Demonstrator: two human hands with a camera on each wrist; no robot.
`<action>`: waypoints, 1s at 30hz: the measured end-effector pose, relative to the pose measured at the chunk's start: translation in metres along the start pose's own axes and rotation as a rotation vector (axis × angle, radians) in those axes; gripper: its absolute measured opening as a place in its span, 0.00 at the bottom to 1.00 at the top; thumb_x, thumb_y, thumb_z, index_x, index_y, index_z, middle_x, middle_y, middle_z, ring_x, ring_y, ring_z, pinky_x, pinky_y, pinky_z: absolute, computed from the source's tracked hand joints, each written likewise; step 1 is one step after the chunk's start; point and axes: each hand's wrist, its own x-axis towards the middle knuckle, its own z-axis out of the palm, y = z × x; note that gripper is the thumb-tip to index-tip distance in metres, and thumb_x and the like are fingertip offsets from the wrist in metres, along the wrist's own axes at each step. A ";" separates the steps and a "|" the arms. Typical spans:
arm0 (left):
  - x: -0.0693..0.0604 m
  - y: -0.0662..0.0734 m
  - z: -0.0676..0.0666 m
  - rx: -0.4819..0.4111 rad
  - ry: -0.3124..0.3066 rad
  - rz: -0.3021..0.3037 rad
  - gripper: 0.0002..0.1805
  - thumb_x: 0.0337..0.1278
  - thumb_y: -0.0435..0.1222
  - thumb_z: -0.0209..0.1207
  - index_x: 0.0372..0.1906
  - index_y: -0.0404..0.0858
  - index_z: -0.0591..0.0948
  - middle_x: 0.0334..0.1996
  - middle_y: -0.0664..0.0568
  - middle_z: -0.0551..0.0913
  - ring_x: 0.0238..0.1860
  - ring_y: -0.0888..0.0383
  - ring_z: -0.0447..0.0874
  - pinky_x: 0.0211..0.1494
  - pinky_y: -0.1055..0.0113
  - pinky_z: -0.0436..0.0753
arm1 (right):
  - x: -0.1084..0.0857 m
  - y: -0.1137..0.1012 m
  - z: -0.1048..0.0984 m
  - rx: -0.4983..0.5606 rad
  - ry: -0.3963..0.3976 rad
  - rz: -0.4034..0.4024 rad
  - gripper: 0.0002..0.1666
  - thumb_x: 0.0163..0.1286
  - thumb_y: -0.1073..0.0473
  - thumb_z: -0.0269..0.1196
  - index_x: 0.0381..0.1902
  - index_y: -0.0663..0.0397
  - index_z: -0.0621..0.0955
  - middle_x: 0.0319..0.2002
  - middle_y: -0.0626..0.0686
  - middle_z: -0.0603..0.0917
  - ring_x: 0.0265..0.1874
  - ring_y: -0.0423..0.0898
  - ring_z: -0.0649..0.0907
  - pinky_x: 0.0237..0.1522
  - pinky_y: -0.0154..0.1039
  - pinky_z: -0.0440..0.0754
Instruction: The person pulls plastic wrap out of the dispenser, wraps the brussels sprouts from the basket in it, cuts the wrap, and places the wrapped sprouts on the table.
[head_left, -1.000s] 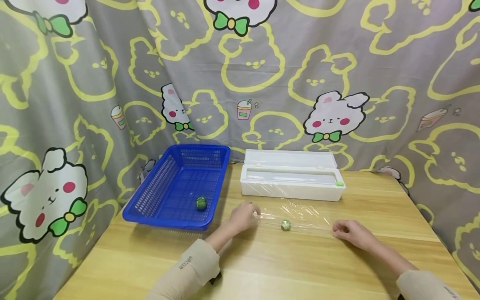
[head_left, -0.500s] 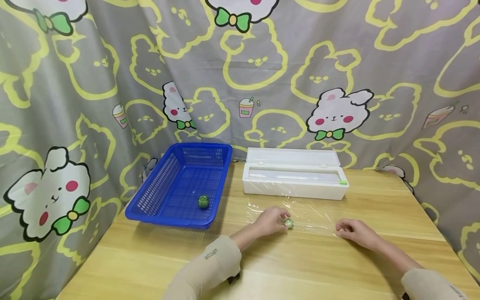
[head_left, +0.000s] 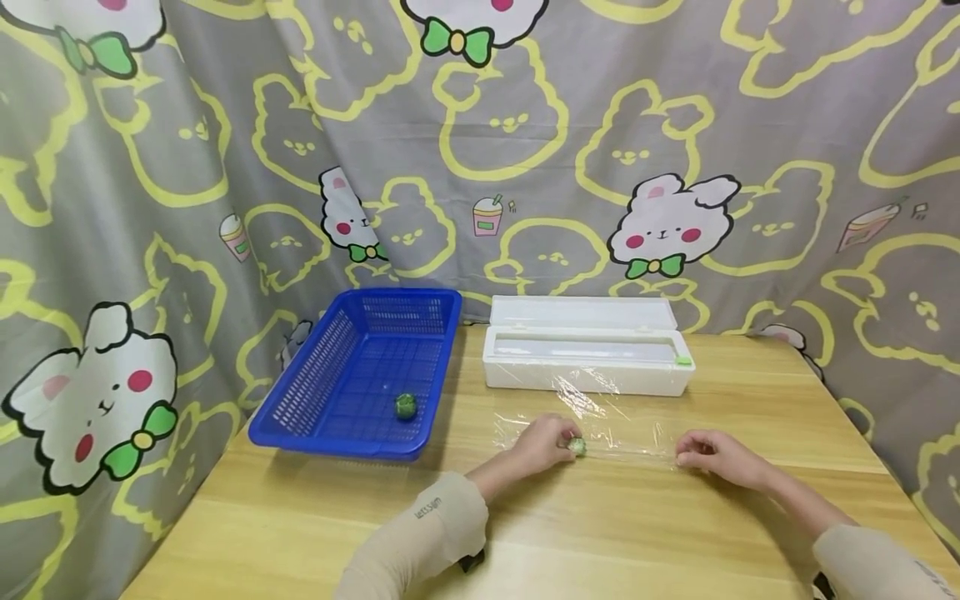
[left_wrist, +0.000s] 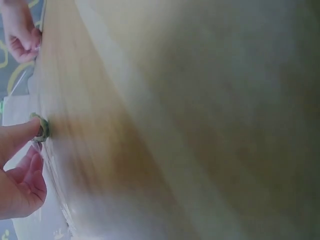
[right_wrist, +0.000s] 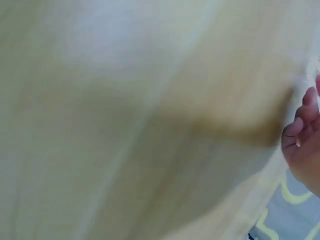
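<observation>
A sheet of clear cling film stretches over the table from the front of a white box. My left hand is at a small round green vegetable, like a Brussels sprout, pinching film against its side. In the left wrist view, the thumb lies on the sprout and film shows by the curled fingers. To the right, my right hand pinches the film's near right edge between thumb and fingers; its fingertips are partly cut off in the right wrist view.
A blue plastic basket stands to the left, with another round green vegetable inside. The white box has its lid raised and a green slider at its right end. A patterned curtain hangs behind the wooden table.
My left hand has moved right from the film's left side to the sprout, carrying film with it. My right hand has stayed nearly in place, holding the film edge.
</observation>
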 end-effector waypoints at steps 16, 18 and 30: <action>0.000 0.001 -0.002 0.002 -0.013 -0.028 0.16 0.39 0.35 0.69 0.40 0.42 0.82 0.34 0.53 0.81 0.35 0.63 0.77 0.38 0.75 0.73 | 0.059 -0.083 0.086 -0.098 0.134 0.013 0.15 0.53 0.66 0.65 0.40 0.63 0.77 0.35 0.54 0.79 0.25 0.35 0.73 0.27 0.30 0.73; 0.000 0.000 -0.003 -0.002 -0.019 -0.033 0.17 0.39 0.35 0.69 0.41 0.42 0.81 0.34 0.53 0.82 0.35 0.63 0.77 0.39 0.75 0.74 | 0.064 -0.082 0.094 -0.153 0.149 -0.013 0.15 0.52 0.66 0.66 0.40 0.60 0.77 0.35 0.52 0.79 0.25 0.35 0.72 0.27 0.30 0.73; 0.003 -0.001 -0.002 -0.051 -0.022 -0.028 0.16 0.38 0.36 0.69 0.39 0.40 0.82 0.31 0.53 0.82 0.33 0.62 0.77 0.38 0.76 0.73 | 0.073 -0.081 0.107 -0.249 0.234 0.065 0.12 0.49 0.65 0.68 0.32 0.53 0.79 0.31 0.46 0.77 0.26 0.41 0.74 0.27 0.31 0.72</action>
